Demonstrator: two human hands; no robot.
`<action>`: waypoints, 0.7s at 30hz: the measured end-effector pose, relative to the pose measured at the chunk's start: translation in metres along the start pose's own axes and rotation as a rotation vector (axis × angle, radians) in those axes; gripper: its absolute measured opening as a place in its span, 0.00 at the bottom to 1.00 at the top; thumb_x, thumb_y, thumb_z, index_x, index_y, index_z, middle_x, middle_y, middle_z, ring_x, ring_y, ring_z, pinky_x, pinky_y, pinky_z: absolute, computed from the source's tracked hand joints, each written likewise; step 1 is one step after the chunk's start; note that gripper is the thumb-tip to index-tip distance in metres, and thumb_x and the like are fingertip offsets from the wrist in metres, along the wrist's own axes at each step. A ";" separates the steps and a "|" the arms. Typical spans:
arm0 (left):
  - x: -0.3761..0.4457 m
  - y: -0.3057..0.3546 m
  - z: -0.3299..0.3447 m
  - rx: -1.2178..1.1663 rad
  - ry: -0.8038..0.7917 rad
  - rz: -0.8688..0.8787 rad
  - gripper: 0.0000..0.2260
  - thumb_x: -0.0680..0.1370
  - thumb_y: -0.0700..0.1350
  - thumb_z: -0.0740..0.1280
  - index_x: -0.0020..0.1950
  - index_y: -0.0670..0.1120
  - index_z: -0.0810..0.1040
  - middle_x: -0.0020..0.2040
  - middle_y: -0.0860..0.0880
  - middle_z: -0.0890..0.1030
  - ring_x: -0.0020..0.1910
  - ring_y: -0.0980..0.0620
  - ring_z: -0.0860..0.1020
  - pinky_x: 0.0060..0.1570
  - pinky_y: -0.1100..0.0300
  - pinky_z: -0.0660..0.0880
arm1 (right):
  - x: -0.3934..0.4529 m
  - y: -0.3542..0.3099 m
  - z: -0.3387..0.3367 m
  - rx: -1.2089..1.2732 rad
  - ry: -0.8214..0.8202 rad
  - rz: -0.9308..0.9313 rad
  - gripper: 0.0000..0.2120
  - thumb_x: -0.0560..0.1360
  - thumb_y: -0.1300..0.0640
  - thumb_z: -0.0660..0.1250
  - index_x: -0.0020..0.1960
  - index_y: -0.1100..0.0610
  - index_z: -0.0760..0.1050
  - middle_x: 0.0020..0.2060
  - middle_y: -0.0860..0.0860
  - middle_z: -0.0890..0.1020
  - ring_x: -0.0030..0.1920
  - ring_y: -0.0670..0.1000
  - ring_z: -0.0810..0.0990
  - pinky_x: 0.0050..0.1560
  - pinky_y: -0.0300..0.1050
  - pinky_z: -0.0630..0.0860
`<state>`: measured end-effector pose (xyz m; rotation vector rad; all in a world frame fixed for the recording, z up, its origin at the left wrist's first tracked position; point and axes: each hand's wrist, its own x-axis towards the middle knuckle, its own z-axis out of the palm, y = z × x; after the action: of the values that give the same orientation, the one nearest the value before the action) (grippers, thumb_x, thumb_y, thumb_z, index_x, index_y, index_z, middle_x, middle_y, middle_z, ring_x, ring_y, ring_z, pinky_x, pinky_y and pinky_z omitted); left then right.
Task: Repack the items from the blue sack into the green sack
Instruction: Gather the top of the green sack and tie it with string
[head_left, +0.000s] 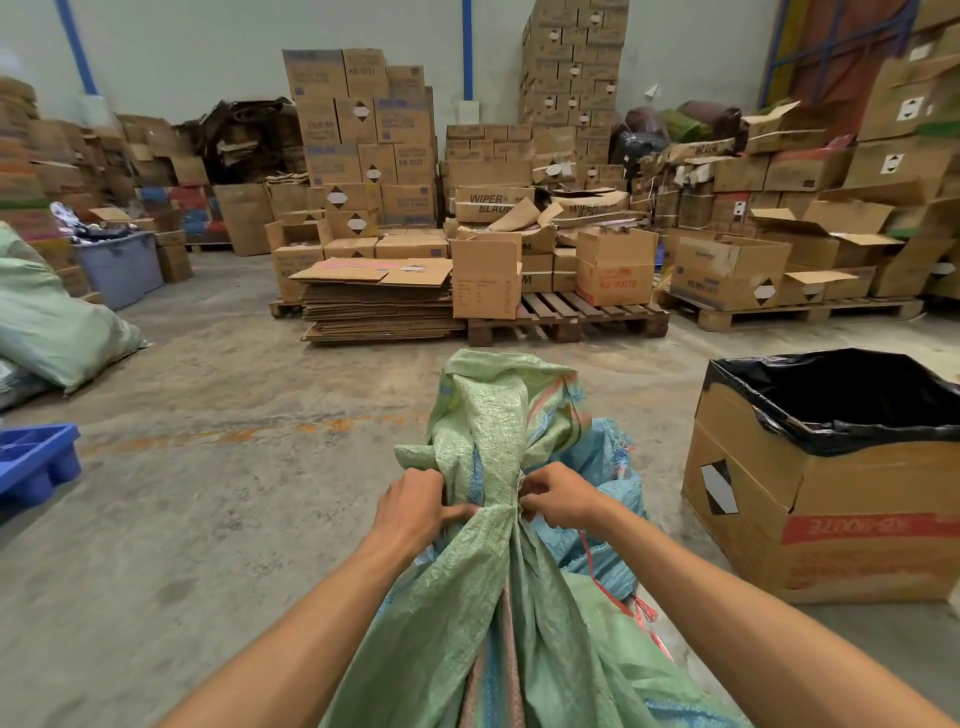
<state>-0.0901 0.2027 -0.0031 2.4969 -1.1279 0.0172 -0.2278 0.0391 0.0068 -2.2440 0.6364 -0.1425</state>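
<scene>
The big green woven plastic sack (467, 597) feels rough and has a faint shine where my left hand (410, 506) and right hand (563, 496) bunch it. The crinkly blue woven plastic sack (605, 467) looks much the same. A thin red plastic string (618, 597) hangs beside it. The brown cardboard box (831, 525) looks dull and papery, and its black plastic liner (831, 395) is smooth and glossy. The grey concrete floor (208, 493) is rough and matt.

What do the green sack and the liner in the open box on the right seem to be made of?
Green sack: apparently woven plastic, probably polypropylene; a fine weave grid with slight sheen shows, holding stiff creases. Box liner: thin black plastic film, glossy, crinkled over the cardboard rim.
</scene>
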 end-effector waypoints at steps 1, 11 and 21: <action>-0.002 0.000 0.000 0.049 -0.007 0.011 0.25 0.71 0.67 0.68 0.36 0.44 0.73 0.34 0.50 0.77 0.34 0.50 0.75 0.35 0.56 0.72 | 0.000 0.002 0.001 -0.008 -0.010 0.004 0.09 0.77 0.65 0.63 0.51 0.64 0.82 0.38 0.54 0.83 0.25 0.42 0.72 0.26 0.36 0.68; -0.010 -0.009 0.005 -0.399 -0.297 0.056 0.16 0.83 0.55 0.55 0.42 0.48 0.69 0.40 0.51 0.73 0.37 0.56 0.70 0.38 0.61 0.67 | 0.004 0.008 0.002 -0.171 -0.005 -0.047 0.10 0.75 0.65 0.64 0.54 0.60 0.81 0.38 0.50 0.82 0.31 0.39 0.76 0.33 0.31 0.69; -0.014 -0.008 0.018 -1.179 -0.093 -0.144 0.13 0.71 0.46 0.76 0.41 0.39 0.77 0.32 0.48 0.77 0.33 0.52 0.73 0.31 0.65 0.71 | 0.003 0.014 0.006 0.079 0.052 0.049 0.07 0.78 0.63 0.66 0.53 0.65 0.80 0.33 0.49 0.77 0.17 0.39 0.68 0.21 0.33 0.63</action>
<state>-0.0969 0.2111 -0.0252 1.4940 -0.6499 -0.6183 -0.2288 0.0336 -0.0079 -2.1525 0.7016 -0.1990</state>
